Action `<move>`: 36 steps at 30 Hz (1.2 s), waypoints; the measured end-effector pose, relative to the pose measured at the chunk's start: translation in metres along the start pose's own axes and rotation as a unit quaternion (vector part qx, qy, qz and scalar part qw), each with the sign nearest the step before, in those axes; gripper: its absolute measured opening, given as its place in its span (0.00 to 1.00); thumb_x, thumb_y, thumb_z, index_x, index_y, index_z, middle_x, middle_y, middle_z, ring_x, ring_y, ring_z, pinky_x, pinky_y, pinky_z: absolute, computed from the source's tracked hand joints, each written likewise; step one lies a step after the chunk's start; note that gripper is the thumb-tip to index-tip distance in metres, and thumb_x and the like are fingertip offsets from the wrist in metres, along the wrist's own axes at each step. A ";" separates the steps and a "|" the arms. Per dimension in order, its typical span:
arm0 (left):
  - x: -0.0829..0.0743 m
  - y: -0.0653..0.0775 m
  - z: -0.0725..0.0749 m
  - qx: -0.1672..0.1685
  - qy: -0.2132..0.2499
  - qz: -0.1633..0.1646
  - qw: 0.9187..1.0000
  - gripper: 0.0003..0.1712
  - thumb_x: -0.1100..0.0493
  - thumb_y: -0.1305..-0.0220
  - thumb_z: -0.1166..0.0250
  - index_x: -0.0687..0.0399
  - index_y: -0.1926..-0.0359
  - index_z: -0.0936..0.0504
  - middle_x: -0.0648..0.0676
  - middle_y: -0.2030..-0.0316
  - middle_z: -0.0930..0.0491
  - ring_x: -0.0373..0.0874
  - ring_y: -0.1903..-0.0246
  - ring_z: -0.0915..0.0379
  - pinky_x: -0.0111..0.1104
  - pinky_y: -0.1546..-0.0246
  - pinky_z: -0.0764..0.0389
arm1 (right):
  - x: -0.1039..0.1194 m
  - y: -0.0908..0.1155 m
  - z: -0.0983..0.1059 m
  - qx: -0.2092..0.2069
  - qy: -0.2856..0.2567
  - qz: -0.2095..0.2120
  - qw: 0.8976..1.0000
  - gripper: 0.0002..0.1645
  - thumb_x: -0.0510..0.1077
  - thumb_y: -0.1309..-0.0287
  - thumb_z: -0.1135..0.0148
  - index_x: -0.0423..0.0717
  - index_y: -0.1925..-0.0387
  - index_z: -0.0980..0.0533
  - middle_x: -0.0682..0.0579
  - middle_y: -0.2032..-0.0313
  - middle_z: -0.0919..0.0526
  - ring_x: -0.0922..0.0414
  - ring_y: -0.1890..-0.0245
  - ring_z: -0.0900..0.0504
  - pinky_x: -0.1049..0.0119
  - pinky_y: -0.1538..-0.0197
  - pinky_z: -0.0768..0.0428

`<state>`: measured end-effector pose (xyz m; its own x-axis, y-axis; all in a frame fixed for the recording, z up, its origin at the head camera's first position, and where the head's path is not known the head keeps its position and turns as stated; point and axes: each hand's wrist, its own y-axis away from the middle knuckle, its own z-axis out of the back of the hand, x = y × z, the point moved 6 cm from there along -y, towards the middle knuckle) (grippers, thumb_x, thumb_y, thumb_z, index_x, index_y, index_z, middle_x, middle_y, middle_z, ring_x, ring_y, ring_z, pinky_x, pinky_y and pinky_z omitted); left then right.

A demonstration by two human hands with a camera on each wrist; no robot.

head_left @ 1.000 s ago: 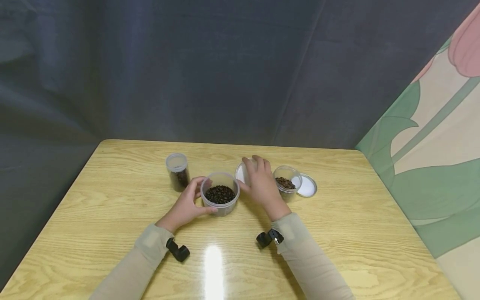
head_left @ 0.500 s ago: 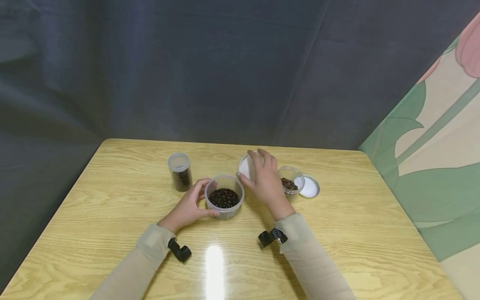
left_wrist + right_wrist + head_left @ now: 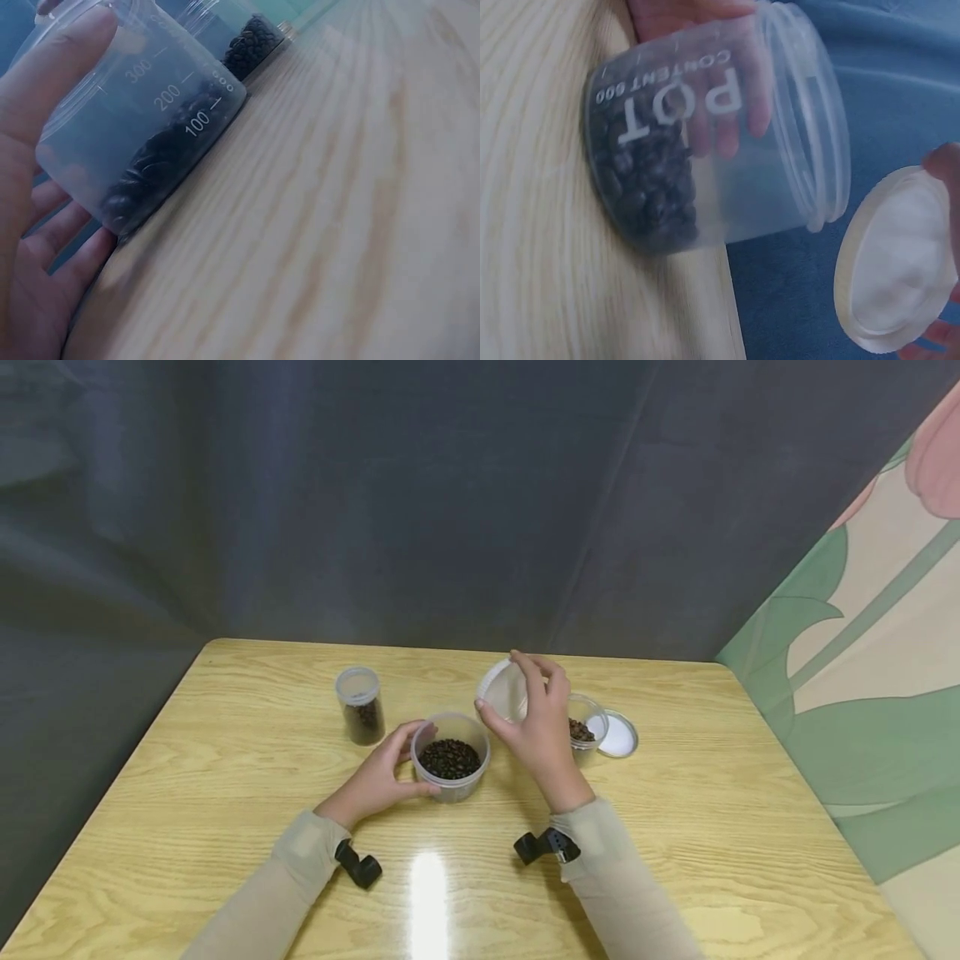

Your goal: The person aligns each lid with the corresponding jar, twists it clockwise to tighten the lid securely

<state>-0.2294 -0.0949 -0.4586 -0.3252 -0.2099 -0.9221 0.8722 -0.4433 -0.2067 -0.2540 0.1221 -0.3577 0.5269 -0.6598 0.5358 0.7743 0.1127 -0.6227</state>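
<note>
My left hand (image 3: 375, 785) grips a wide clear plastic tub (image 3: 453, 792) from its left side, thumb at the near side. The tub stands upright on the table with no lid on, and dark coffee beans (image 3: 448, 760) cover its bottom. Volume marks show on its wall (image 3: 161, 97) in the left wrist view, and the word POT in the right wrist view. To the right and above the tub, my right hand (image 3: 546, 727) holds a round white lid (image 3: 501, 689) by its edge, tilted up on its side. That lid (image 3: 900, 262) is apart from the tub's rim.
Left of the tub stands a tall clear jar (image 3: 363, 710) of dark beans with a translucent top. Behind my right hand is a smaller clear jar (image 3: 588, 731) of browner beans, partly hidden. A white lid (image 3: 618, 737) with a grey rim lies beside it on the wooden table (image 3: 712, 793).
My right hand has raised the white lid and turned it from lying nearly flat to steeply tilted. My left hand and the tub have shifted slightly right in view.
</note>
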 end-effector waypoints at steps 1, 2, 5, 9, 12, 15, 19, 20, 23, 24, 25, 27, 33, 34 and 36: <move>0.000 0.000 0.000 0.001 -0.002 -0.001 1.000 0.51 0.61 0.44 0.21 0.56 0.25 0.40 0.60 0.29 0.34 0.55 0.28 0.39 0.47 0.26 0.36 | 0.000 0.001 0.001 -0.004 -0.010 -0.004 1.000 0.45 0.52 0.47 0.23 0.46 0.30 0.32 0.38 0.36 0.36 0.41 0.38 0.36 0.44 0.40 0.25; 0.000 0.001 -0.001 0.003 -0.004 -0.001 1.000 0.51 0.60 0.44 0.21 0.56 0.24 0.41 0.60 0.29 0.34 0.55 0.28 0.40 0.48 0.26 0.36 | -0.001 0.002 0.002 -0.010 -0.020 -0.010 1.000 0.45 0.51 0.47 0.23 0.47 0.30 0.32 0.38 0.37 0.37 0.41 0.38 0.36 0.44 0.40 0.26; 0.000 0.002 -0.002 0.009 -0.013 0.001 1.000 0.52 0.58 0.42 0.22 0.54 0.23 0.42 0.59 0.28 0.35 0.55 0.28 0.41 0.48 0.26 0.36 | -0.003 0.005 0.005 -0.027 -0.053 -0.025 0.998 0.44 0.50 0.46 0.24 0.49 0.30 0.31 0.38 0.38 0.39 0.42 0.39 0.38 0.44 0.39 0.28; 0.000 0.002 -0.002 0.017 -0.016 0.000 1.000 0.52 0.59 0.40 0.24 0.54 0.22 0.44 0.58 0.27 0.37 0.54 0.27 0.42 0.45 0.25 0.36 | -0.008 0.011 0.007 -0.046 -0.097 -0.051 0.993 0.41 0.48 0.46 0.25 0.50 0.32 0.29 0.39 0.40 0.41 0.44 0.40 0.38 0.43 0.39 0.29; 0.000 0.002 -0.002 0.025 -0.006 -0.010 1.000 0.51 0.62 0.40 0.24 0.55 0.22 0.43 0.58 0.27 0.37 0.54 0.27 0.42 0.41 0.26 0.35 | -0.011 0.015 0.008 -0.055 -0.135 -0.069 0.987 0.41 0.45 0.47 0.24 0.48 0.33 0.30 0.39 0.41 0.41 0.43 0.41 0.36 0.43 0.37 0.26; 0.001 0.002 -0.003 0.030 0.001 -0.019 0.999 0.50 0.65 0.40 0.25 0.57 0.23 0.43 0.59 0.27 0.36 0.54 0.27 0.42 0.38 0.27 0.33 | -0.011 0.017 0.010 -0.062 -0.173 -0.070 0.981 0.41 0.42 0.49 0.24 0.43 0.34 0.33 0.38 0.41 0.41 0.42 0.43 0.37 0.43 0.37 0.22; 0.001 0.001 -0.004 0.031 0.008 -0.020 0.999 0.50 0.66 0.41 0.25 0.58 0.23 0.42 0.60 0.28 0.36 0.55 0.28 0.40 0.37 0.28 0.31 | -0.008 0.020 0.010 -0.056 -0.198 -0.049 0.977 0.40 0.39 0.50 0.25 0.36 0.40 0.37 0.35 0.42 0.40 0.47 0.43 0.38 0.43 0.38 0.21; 0.001 0.001 -0.004 0.030 0.009 -0.019 0.999 0.50 0.66 0.41 0.24 0.58 0.23 0.41 0.60 0.28 0.35 0.55 0.28 0.39 0.37 0.29 0.31 | -0.007 0.021 0.010 -0.052 -0.200 -0.047 0.977 0.39 0.39 0.50 0.25 0.35 0.41 0.38 0.35 0.42 0.40 0.49 0.42 0.38 0.43 0.38 0.21; 0.001 0.001 -0.004 0.030 0.012 -0.016 0.999 0.50 0.66 0.42 0.24 0.58 0.24 0.41 0.60 0.29 0.34 0.55 0.29 0.38 0.36 0.29 0.31 | -0.005 0.025 0.007 -0.037 -0.211 -0.044 0.976 0.40 0.38 0.52 0.25 0.34 0.45 0.40 0.36 0.42 0.38 0.50 0.40 0.36 0.43 0.36 0.23; 0.001 0.001 -0.005 0.030 0.012 -0.015 0.999 0.50 0.66 0.43 0.23 0.58 0.24 0.41 0.60 0.29 0.34 0.55 0.29 0.37 0.36 0.29 0.31 | -0.004 0.026 0.006 -0.034 -0.213 -0.043 0.975 0.40 0.38 0.53 0.24 0.34 0.46 0.40 0.36 0.43 0.37 0.50 0.40 0.36 0.43 0.35 0.24; 0.001 0.001 -0.005 0.031 0.013 -0.013 0.999 0.50 0.66 0.43 0.23 0.58 0.24 0.40 0.60 0.29 0.34 0.55 0.30 0.37 0.36 0.29 0.31 | -0.003 0.028 0.005 -0.029 -0.215 -0.042 0.975 0.41 0.39 0.54 0.23 0.34 0.47 0.41 0.36 0.43 0.37 0.50 0.41 0.35 0.42 0.35 0.25; 0.001 0.000 -0.005 0.032 0.015 -0.011 0.999 0.50 0.65 0.43 0.23 0.58 0.24 0.40 0.60 0.29 0.34 0.55 0.30 0.37 0.37 0.29 0.31 | -0.001 0.030 0.002 -0.023 -0.219 -0.035 0.975 0.42 0.39 0.56 0.21 0.33 0.48 0.41 0.35 0.44 0.37 0.48 0.41 0.34 0.41 0.35 0.25; 0.000 -0.001 -0.005 0.035 0.019 -0.005 0.999 0.51 0.62 0.43 0.22 0.55 0.23 0.40 0.59 0.28 0.36 0.56 0.30 0.37 0.38 0.29 0.30 | 0.002 0.039 -0.005 0.004 -0.222 0.002 0.975 0.41 0.41 0.58 0.20 0.35 0.54 0.42 0.35 0.47 0.37 0.47 0.42 0.35 0.42 0.38 0.25; 0.000 0.000 -0.004 0.035 0.019 -0.002 0.999 0.51 0.62 0.43 0.22 0.54 0.23 0.40 0.58 0.27 0.36 0.56 0.30 0.37 0.38 0.29 0.30 | 0.002 0.040 -0.006 0.012 -0.219 0.008 0.976 0.40 0.42 0.57 0.20 0.36 0.55 0.42 0.36 0.47 0.37 0.47 0.42 0.36 0.43 0.38 0.26; 0.001 0.000 -0.003 0.035 0.024 0.000 0.999 0.51 0.61 0.43 0.22 0.53 0.23 0.40 0.58 0.27 0.36 0.56 0.30 0.37 0.38 0.29 0.30 | 0.003 0.043 -0.009 0.026 -0.212 0.022 0.977 0.40 0.45 0.55 0.21 0.36 0.56 0.43 0.36 0.48 0.38 0.47 0.42 0.37 0.45 0.40 0.26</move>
<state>-0.2285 -0.0925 -0.4610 -0.3054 -0.1695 -0.9370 0.8440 -0.5038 -0.1839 -0.2227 0.1182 -0.3880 0.6491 -0.2876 0.7043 0.7588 0.1787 -0.6263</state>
